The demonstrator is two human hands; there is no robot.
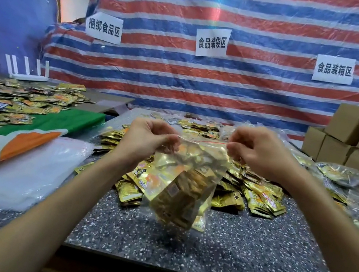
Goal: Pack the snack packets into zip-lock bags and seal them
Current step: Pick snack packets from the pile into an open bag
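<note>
A clear zip-lock bag (185, 185) filled with gold snack packets hangs in the air above the speckled table (226, 247). My left hand (149, 139) pinches the left end of its red zip strip. At the strip's right end my right hand (259, 152) pinches it too. The strip runs taut between the two hands. Behind and below the bag lies a heap of loose gold snack packets (259, 193).
A stack of empty clear bags (23, 170) lies at the left beside a green and orange cloth (37, 132). More packets (19, 98) cover the left table near a white router (28, 70). Filled bags (339, 175) and cardboard boxes (353, 140) stand at the right.
</note>
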